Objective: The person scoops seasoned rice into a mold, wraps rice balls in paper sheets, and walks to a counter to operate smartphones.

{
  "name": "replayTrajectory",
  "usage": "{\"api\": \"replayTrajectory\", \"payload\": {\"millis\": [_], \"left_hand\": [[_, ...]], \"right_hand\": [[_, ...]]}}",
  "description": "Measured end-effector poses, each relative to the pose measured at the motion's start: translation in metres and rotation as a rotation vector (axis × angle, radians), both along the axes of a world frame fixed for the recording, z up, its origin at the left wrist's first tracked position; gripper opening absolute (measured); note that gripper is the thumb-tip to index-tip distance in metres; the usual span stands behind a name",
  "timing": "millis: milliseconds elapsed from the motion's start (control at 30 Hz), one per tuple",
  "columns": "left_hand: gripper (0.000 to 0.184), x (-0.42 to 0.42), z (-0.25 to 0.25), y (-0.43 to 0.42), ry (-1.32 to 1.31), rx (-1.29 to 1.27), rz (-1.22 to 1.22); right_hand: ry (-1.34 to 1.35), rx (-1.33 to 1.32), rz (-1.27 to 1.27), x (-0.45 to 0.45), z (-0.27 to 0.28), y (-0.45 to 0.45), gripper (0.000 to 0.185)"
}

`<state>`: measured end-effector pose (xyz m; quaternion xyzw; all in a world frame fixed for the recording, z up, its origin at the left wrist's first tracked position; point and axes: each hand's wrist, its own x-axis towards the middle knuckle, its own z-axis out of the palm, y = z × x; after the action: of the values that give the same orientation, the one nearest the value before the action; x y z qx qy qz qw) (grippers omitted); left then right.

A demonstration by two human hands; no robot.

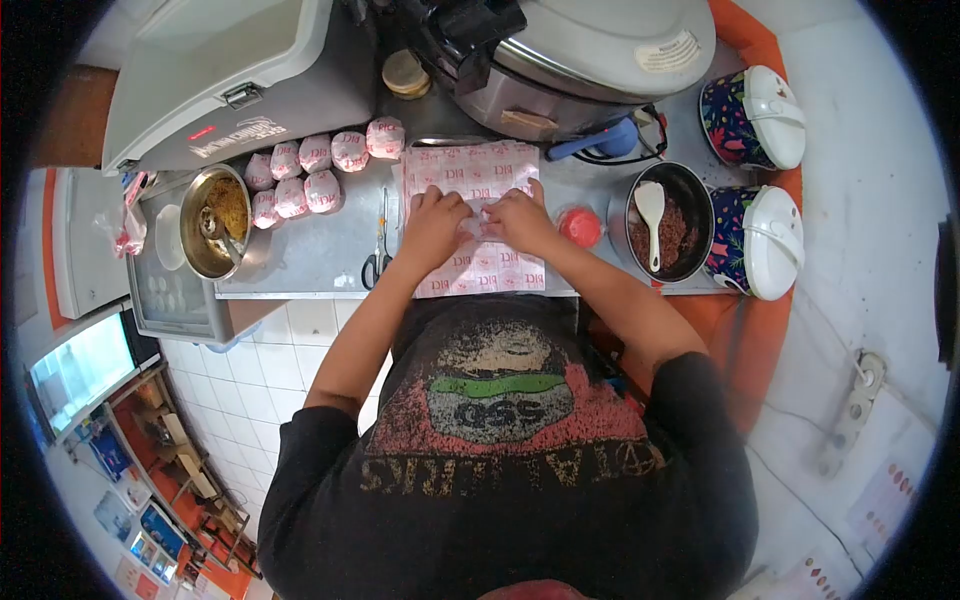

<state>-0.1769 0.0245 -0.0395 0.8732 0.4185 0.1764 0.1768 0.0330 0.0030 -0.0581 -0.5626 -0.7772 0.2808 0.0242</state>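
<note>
A stack of printed rice wrapping paper [474,276] lies on the metal counter in front of my body. My left hand [434,232] rests on its left half, fingers curled. Opposite it, my right hand [520,218] bends over the right half. Between the thumbs of both hands is a small, pale, partly see-through piece [476,224]; its kind is unclear, and the fingers cover much of it. Black-handled scissors [378,256] lie left of the stack. To the right sits a small red-and-clear container [579,227].
Several wrapped rice parcels [322,190] stand in rows before a grey cooler box [245,110]. A steel bowl [236,262] holds yellowish food and a spoon. At right, a pot [632,252] contains dark reddish food and a white rice paddle [652,225]. A large cooker [560,110] stands behind.
</note>
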Motion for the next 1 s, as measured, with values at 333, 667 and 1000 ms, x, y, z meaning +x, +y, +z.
{"api": "replayTrajectory", "payload": {"millis": [333, 667, 1000], "left_hand": [[0.015, -0.014, -0.05, 0.034, -0.105, -0.185, 0.088], [0.01, -0.002, -0.074, 0.0, -0.375, -0.501, 0.465], [0.025, -0.032, -0.07, -0.017, 0.003, -0.119, 0.025]], "right_hand": [[0.219, 0.252, -0.181, 0.02, -0.028, 0.021, 0.011], [0.226, 0.209, -0.505, -0.014, -0.063, -0.01, 0.011], [0.11, 0.493, -0.274, -0.005, -0.029, -0.053, 0.03]]}}
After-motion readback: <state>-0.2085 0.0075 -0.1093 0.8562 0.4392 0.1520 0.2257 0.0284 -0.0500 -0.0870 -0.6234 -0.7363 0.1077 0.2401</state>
